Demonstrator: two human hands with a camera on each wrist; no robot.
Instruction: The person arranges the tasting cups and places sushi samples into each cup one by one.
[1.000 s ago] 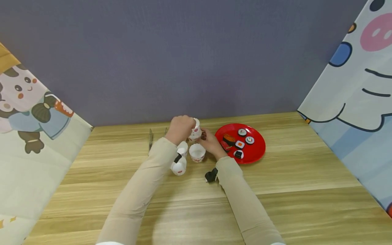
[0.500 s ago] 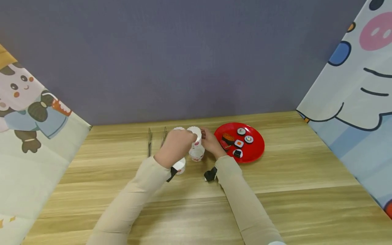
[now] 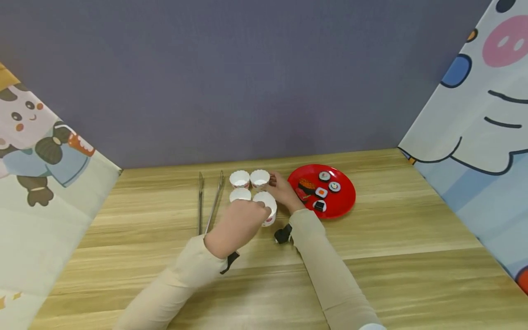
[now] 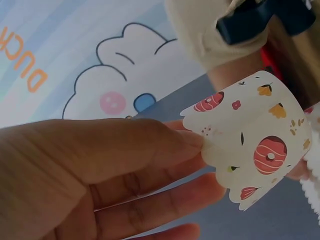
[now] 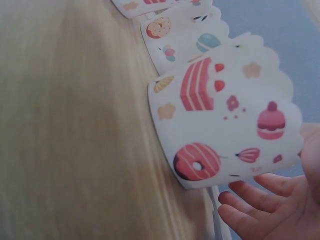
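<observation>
My left hand [image 3: 239, 225] pinches the scalloped rim of a white paper baking cup [image 3: 269, 219] between thumb and fingers. In the left wrist view this cup [image 4: 250, 142] shows printed doughnuts and flowers. Its place is in front of another baking cup [image 3: 260, 178], beside which my right hand [image 3: 284, 190] lies. Seen from the right wrist, the right hand [image 5: 272, 205] has its fingers loosely extended by the rim of a cake-printed cup [image 5: 220, 120]. Two more cups, back left [image 3: 239, 178] and left of the middle [image 3: 240, 195], are visible. The left hand hides the table beneath it.
Metal tongs [image 3: 200, 206] lie left of the cups, their lower end partly behind the left arm. A red plate [image 3: 344, 197] with several sushi pieces [image 3: 321, 192] stands right of the right hand. A grey panel [image 3: 264, 82] rises behind the wooden table [image 3: 412, 220].
My left hand has lifted a cup away from beside the right hand and carried it towards me, over the front right cup's spot. The right hand has hardly moved.
</observation>
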